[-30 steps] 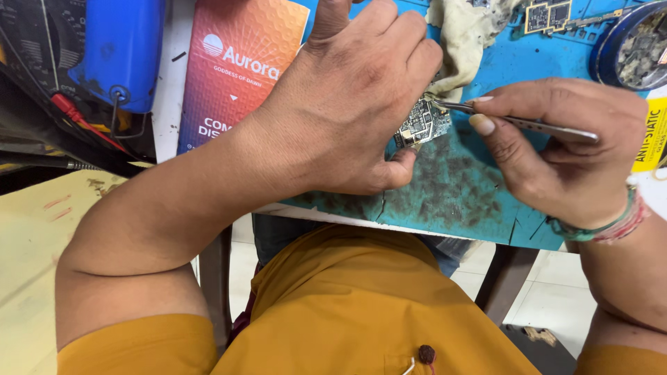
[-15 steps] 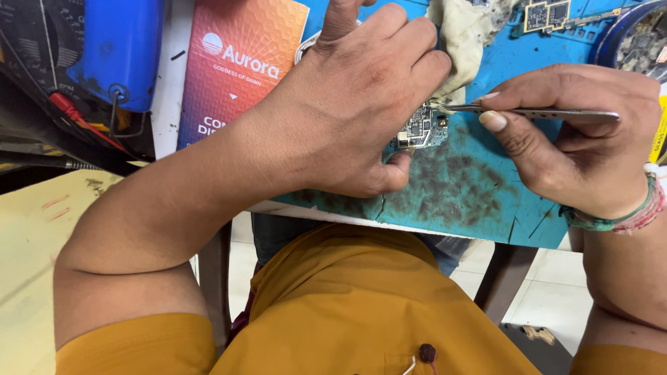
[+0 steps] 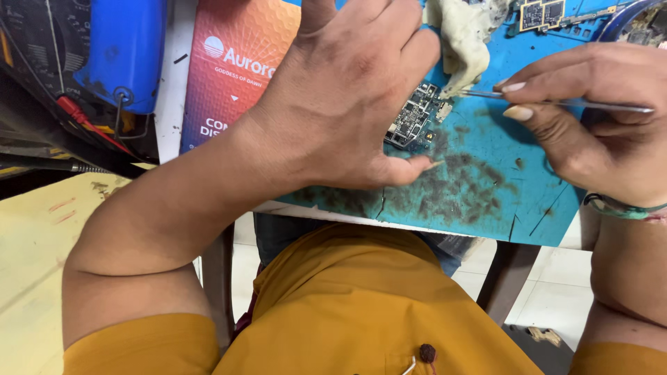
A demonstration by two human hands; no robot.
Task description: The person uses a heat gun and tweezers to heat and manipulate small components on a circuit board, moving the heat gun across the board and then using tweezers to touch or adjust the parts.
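Fingers (image 3: 410, 62) half hiding circuit board (image 3: 411, 119), tweezers (image 3: 556, 103) tip obscured

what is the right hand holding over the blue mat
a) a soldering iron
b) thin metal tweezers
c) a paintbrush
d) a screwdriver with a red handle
b: the right hand pinches thin metal tweezers, tips pointed at the small circuit board that the left hand steadies on the blue mat.

Mustard-yellow short sleeves and shirt, a green-and-pink band (image 3: 618, 207) on the right wrist.
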